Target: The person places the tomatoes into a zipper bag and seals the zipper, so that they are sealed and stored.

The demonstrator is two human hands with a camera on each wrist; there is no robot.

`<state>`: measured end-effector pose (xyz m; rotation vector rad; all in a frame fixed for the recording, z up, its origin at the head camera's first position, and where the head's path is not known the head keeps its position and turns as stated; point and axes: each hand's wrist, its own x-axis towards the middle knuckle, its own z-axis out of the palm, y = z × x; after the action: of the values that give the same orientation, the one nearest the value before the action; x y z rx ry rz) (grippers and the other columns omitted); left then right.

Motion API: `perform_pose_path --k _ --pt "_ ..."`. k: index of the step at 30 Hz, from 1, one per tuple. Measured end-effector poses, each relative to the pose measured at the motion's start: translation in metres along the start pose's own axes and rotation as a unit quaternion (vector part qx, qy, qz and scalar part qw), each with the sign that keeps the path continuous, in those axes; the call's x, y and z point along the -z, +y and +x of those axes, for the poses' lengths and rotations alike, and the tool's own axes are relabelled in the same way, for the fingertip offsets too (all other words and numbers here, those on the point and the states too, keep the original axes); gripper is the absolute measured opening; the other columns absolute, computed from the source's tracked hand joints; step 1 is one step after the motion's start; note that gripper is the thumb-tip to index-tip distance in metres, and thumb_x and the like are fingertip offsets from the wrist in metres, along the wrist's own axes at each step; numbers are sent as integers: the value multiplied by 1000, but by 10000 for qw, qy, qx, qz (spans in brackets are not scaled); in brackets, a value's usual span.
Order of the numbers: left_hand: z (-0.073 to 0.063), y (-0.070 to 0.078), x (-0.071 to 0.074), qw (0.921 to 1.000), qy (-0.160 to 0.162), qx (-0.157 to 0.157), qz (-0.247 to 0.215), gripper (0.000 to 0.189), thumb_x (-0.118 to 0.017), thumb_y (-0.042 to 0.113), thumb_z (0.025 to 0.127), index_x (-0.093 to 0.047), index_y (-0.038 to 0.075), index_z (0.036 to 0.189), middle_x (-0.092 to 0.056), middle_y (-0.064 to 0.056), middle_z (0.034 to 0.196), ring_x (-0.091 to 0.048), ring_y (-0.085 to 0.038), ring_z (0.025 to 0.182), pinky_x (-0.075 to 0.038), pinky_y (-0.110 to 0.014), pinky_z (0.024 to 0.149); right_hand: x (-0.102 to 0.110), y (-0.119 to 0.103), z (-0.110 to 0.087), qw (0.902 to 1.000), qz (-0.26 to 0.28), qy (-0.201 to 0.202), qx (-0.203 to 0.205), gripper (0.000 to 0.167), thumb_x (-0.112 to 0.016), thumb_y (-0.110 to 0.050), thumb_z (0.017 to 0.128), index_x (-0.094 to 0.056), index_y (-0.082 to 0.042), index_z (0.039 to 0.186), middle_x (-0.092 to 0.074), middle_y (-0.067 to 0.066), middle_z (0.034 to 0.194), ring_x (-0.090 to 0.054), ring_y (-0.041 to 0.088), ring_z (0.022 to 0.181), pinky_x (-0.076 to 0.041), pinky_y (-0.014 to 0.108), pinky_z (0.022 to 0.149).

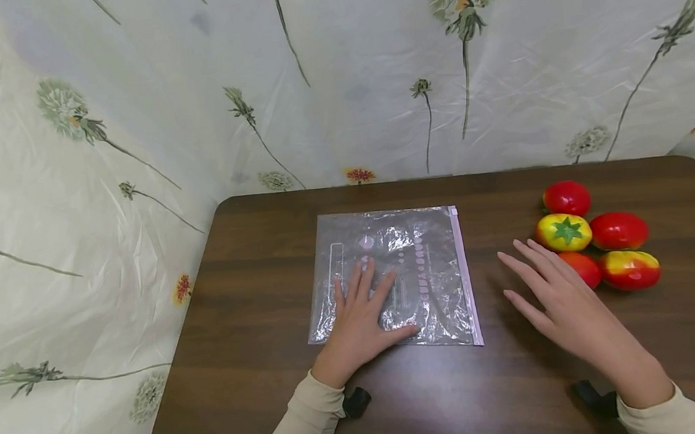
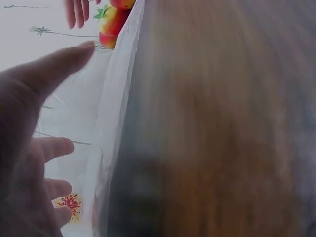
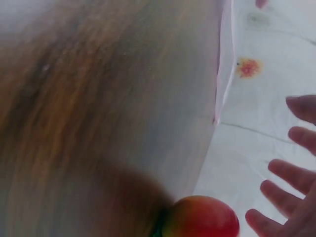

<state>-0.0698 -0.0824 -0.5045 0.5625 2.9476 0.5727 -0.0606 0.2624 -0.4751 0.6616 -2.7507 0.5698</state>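
A clear plastic zip bag [image 1: 436, 312] with a pale purple slider edge [image 1: 467, 282] lies flat on the brown table. Over its lower left part is my left hand [image 1: 360, 326], fingers spread; whether it presses on the plastic I cannot tell. My right hand [image 1: 563, 308] hovers between the bag and a cluster of toy-like red and yellow fruits, its fingers extended and holding nothing. The group has a red tomato [image 1: 567, 198], a yellow one with a green star-shaped top [image 1: 563, 233], a red one [image 1: 620, 231], a red-yellow one [image 1: 631, 270] and another red one [image 1: 583, 268], partly behind the right hand.
The dark wooden table [image 1: 253, 273] has rounded far corners. Behind it and to the left hangs a shiny pale sheet [image 1: 349, 93] printed with dandelions. Each wrist carries a small black camera mount, one at the left cuff [image 1: 357, 403] and one at the right [image 1: 594, 399].
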Motion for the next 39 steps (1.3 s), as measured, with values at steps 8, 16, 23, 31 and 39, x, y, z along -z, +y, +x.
perform_pose_path --k 8,16,23,31,39 --pt "-1 -6 -5 9993 -291 101 -191 105 -66 76 83 -19 34 166 -2 -6 176 3 -34 163 -3 -73 123 -6 2 10 9999 98 -22 -63 81 -84 -18 81 -49 -15 154 -43 20 160 -37 42 149 -31 57 123" --pt "-3 -12 -8 9980 -455 131 -416 101 -64 74 86 -19 32 166 2 -5 176 8 -32 162 2 -69 124 -13 6 21 9974 378 -462 -415 77 -84 -21 83 -50 -16 152 -46 19 157 -40 43 145 -42 72 105" --pt "-3 -12 -10 9981 -482 83 -384 97 -62 71 90 -19 31 166 2 -6 176 8 -33 162 2 -68 125 -18 6 29 9908 849 -763 -721 71 -80 -24 88 -50 -16 152 -45 18 159 -38 43 146 -39 71 109" --pt "-1 -11 -9 9968 -590 185 -512 81 -53 64 99 -21 31 166 2 -6 176 10 -32 162 4 -67 125 -21 10 35 9874 1066 -850 -803 70 -79 -23 89 -50 -14 152 -45 21 158 -39 45 145 -37 71 110" --pt "1 -11 -10 9960 -586 297 -605 60 -32 53 109 -26 31 165 2 -4 176 10 -31 162 6 -65 125 -20 12 36 9864 1120 -888 -808 69 -79 -24 90 -49 -12 152 -46 23 157 -40 47 143 -37 72 108"
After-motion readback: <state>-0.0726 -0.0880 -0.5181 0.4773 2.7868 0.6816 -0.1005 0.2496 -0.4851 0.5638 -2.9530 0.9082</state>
